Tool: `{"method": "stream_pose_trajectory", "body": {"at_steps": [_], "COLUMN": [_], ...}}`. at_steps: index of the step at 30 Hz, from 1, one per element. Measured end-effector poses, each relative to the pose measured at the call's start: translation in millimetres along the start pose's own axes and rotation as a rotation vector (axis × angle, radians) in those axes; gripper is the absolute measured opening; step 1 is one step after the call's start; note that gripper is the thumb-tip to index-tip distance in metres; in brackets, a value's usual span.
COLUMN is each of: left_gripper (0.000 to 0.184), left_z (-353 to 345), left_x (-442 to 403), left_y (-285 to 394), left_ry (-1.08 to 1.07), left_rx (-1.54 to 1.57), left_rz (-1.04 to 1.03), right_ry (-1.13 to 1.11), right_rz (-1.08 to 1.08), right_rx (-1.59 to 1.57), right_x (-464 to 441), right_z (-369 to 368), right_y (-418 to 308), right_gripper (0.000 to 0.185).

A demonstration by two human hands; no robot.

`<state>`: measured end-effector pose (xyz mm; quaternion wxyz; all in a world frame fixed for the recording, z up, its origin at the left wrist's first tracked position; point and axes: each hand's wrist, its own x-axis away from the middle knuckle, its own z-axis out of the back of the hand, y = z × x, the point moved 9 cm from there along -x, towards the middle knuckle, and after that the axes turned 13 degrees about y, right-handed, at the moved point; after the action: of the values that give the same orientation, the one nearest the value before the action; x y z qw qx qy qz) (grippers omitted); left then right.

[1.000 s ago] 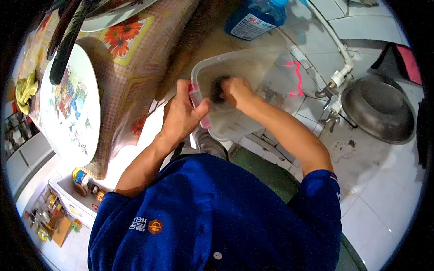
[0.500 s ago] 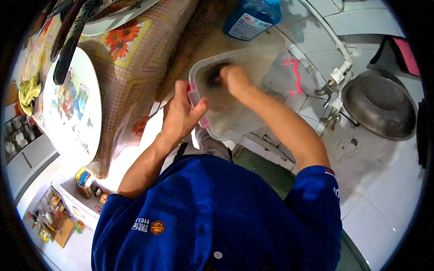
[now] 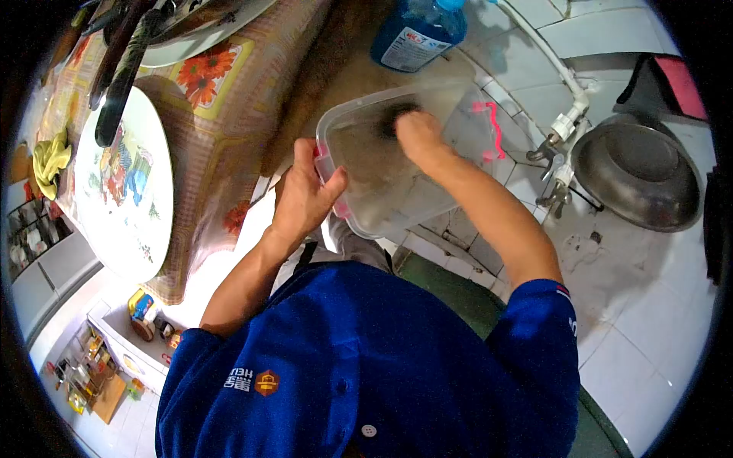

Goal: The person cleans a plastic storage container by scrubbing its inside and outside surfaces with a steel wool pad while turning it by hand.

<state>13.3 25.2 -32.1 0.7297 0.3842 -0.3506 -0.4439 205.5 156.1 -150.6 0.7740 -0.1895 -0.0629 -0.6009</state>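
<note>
Grips with the left hand the left end of a clear, rectangular plastic container with pink fittings, setting the thumb at the rim and wrapping the fingers around the outside. Reaches with the right hand into the container, closing bunched fingers on a dark, blurred wad near the inner wall; cannot tell its material. Holds the container in front of the body, between a floral, checked tablecloth at left and metal taps at right. Includes, just beyond the container, a clear bottle of blue liquid bearing a white label. Includes also a round, dark grey metal pan beside the taps and, at left, a white oval plate printed with coloured figures, overlapped in view by a long black handle.
</note>
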Motion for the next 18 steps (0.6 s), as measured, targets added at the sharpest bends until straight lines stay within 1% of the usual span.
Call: {"method": "stream_pose_trajectory", "body": {"at_steps": [1,2,4,5,6,7,9,10,12,13,15,17,18], "left_gripper": [0.038,0.038,0.038,0.038,0.041,0.044,0.044,0.044,0.044,0.044,0.044,0.044,0.045], "left_z": [-1,1,1,-1,-1,-1,-2,-1,-1,-1,1,1,0], "left_x": [0,-1,1,3,1,-1,-1,-1,-1,-2,0,-1,-1], "left_y": [-1,3,5,1,-2,-1,-2,-4,-7,-6,-3,-2,-4], "left_ry": [-0.009,0.003,-0.016,-0.022,0.002,0.027,0.021,0.021,0.029,0.044,0.045,0.054,0.045], "left_rx": [0.025,0.033,0.034,0.034,0.014,-0.008,-0.037,-0.063,-0.064,-0.055,-0.053,-0.049,-0.032], "left_rz": [0.038,0.036,0.071,0.075,0.011,-0.054,-0.046,-0.030,-0.054,-0.075,-0.072,-0.069,-0.053], "right_ry": [-0.012,-0.005,-0.025,-0.117,-0.203,-0.313,-0.331,-0.220,0.060,0.059,0.106,-0.104,-0.103], "right_rz": [0.106,0.115,0.231,0.221,0.208,0.233,0.400,0.356,0.496,0.493,0.617,0.312,0.315], "right_rx": [0.215,0.224,0.305,0.193,0.079,0.100,0.201,0.042,0.049,0.050,0.321,0.264,0.267], "right_x": [11,21,46,56,62,67,58,50,48,45,36,15,14], "right_z": [10,11,1,-11,-16,-26,-50,-45,-18,-26,-40,-15,-1], "right_y": [6,10,4,-2,-22,-41,-74,-86,-105,-93,-62,-31,-26], "right_gripper": [0.022,0.022,0.014,0.023,0.035,0.045,0.052,0.052,0.047,0.047,0.042,0.044,0.044]}}
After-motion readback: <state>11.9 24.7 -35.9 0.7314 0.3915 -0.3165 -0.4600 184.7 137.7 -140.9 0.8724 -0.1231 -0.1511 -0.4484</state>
